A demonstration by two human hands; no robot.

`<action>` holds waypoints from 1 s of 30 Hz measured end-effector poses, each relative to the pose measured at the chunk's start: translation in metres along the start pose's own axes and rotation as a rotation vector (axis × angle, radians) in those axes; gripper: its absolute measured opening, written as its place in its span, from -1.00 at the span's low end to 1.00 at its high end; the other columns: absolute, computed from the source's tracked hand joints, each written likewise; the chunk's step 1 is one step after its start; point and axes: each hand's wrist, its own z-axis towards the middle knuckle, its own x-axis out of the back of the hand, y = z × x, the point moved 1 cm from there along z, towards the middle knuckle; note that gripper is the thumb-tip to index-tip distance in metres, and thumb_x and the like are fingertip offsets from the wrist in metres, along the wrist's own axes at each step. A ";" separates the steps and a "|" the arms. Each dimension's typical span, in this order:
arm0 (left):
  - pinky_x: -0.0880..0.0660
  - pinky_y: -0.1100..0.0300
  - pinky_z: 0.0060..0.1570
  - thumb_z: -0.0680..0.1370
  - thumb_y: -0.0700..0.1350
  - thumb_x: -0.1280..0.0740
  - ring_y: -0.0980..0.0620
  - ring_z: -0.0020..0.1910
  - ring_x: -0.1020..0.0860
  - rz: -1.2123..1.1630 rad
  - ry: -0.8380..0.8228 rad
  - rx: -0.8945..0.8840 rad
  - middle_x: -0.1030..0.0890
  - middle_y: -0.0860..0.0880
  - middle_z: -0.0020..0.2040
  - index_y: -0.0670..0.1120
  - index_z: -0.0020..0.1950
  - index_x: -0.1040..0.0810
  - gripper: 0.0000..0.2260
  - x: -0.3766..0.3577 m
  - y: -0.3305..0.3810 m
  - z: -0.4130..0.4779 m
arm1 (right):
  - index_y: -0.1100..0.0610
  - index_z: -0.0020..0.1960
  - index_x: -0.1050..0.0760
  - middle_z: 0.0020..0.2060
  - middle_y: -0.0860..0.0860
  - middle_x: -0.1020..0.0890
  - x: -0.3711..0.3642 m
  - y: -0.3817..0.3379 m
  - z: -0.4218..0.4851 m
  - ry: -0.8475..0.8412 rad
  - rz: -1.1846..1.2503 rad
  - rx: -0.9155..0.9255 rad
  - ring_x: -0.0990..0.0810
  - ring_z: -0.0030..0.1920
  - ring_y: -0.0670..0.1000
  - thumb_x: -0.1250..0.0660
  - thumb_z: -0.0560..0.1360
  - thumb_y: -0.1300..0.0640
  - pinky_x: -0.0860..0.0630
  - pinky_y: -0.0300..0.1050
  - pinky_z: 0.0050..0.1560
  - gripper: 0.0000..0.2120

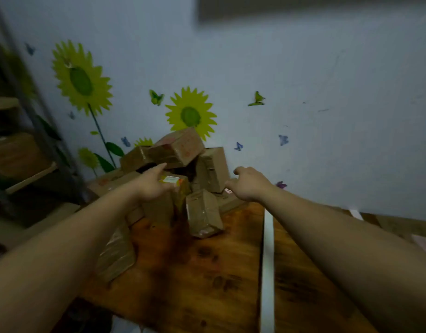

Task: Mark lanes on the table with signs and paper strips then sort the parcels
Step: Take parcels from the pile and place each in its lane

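A heap of brown cardboard parcels (180, 150) is piled at the far left corner of the wooden table (195, 272), against the wall. My left hand (150, 183) reaches into the heap, fingers stretched, touching a parcel with a yellow and white label (172, 180). My right hand (249, 182) hovers with loosely curled fingers just right of an upright parcel (212, 170), holding nothing. One small parcel (203, 213) lies tilted in front of the heap. A white paper strip (267, 260) runs down the table from near my right wrist toward me.
A shelf rack with boxes (17, 150) stands at the left. More parcels (116, 253) lie along the table's left edge. A second white strip end (355, 212) shows at the far right. The wall with sunflower stickers (190, 114) rises directly behind the heap.
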 end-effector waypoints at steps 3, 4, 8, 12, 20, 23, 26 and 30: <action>-0.23 0.21 0.29 0.52 0.05 -0.34 -0.11 0.44 -0.25 0.012 0.039 0.007 -0.21 -0.14 0.50 -0.06 0.54 -0.04 -0.30 0.039 -0.040 -0.001 | 0.19 0.49 -0.20 0.41 0.22 -0.33 -0.005 -0.052 0.014 0.008 -0.016 0.020 -0.34 0.37 0.24 -0.17 0.56 -0.20 -0.34 0.03 0.32 -0.34; -0.21 0.25 0.26 0.53 0.06 -0.33 -0.09 0.44 -0.24 0.005 0.048 0.006 -0.18 -0.11 0.51 -0.05 0.54 -0.04 -0.30 0.049 -0.051 0.001 | 0.20 0.49 -0.19 0.42 0.22 -0.33 -0.006 -0.066 0.019 0.014 -0.023 0.029 -0.34 0.37 0.23 -0.17 0.56 -0.20 -0.34 0.02 0.31 -0.34; -0.19 0.16 0.34 0.52 0.09 -0.33 -0.08 0.46 -0.21 -0.043 0.055 0.019 -0.13 -0.09 0.53 -0.03 0.55 -0.01 -0.27 0.075 -0.083 0.022 | 0.20 0.44 -0.29 0.37 0.22 -0.39 -0.009 -0.108 0.046 0.070 -0.016 0.088 -0.39 0.33 0.22 -0.23 0.54 -0.16 -0.37 -0.02 0.24 -0.39; -0.17 0.16 0.36 0.53 0.06 -0.33 -0.07 0.46 -0.20 -0.018 0.074 -0.014 -0.15 -0.09 0.53 -0.06 0.54 -0.04 -0.30 0.086 -0.093 0.060 | 0.15 0.41 -0.33 0.35 0.19 -0.43 -0.010 -0.128 0.095 0.081 -0.005 0.104 -0.41 0.30 0.22 -0.22 0.53 -0.17 -0.38 -0.02 0.21 -0.43; -0.29 0.29 0.08 0.54 0.02 -0.33 0.03 0.23 -0.40 -0.072 0.063 -0.052 -0.41 -0.06 0.37 -0.03 0.45 -0.28 -0.48 0.093 -0.103 0.169 | 0.14 0.40 -0.40 0.39 0.13 -0.43 -0.024 -0.161 0.222 0.167 0.207 0.155 -0.38 0.38 0.11 -0.26 0.54 -0.10 -0.23 -0.22 0.30 -0.49; -0.38 0.16 0.21 0.54 0.03 -0.32 0.01 0.24 -0.42 -0.119 0.011 -0.044 -0.43 0.01 0.30 0.03 0.42 -0.31 -0.53 0.083 -0.114 0.207 | 0.19 0.49 -0.24 0.46 0.11 -0.33 -0.044 -0.167 0.265 0.183 0.400 -0.117 -0.29 0.44 0.10 -0.25 0.40 -0.38 -0.26 -0.04 0.40 -0.13; -0.35 0.25 0.10 0.57 -0.01 -0.28 0.04 0.20 -0.45 -0.206 -0.034 -0.024 -0.45 0.07 0.16 0.00 0.44 -0.30 -0.56 0.073 -0.123 0.238 | 0.29 0.54 0.11 0.52 0.22 -0.09 -0.070 -0.164 0.286 0.140 0.404 -0.326 -0.08 0.50 0.21 -0.20 0.38 -0.45 -0.11 0.04 0.47 0.09; -0.27 0.24 0.17 0.58 0.03 -0.25 -0.08 0.33 -0.39 -0.284 -0.032 0.080 -0.39 -0.07 0.38 -0.08 0.48 -0.23 -0.49 0.062 -0.136 0.275 | 0.31 0.53 0.09 0.49 0.23 -0.17 -0.086 -0.154 0.296 0.117 0.506 -0.368 -0.20 0.45 0.24 -0.27 0.42 -0.33 -0.22 0.05 0.42 0.02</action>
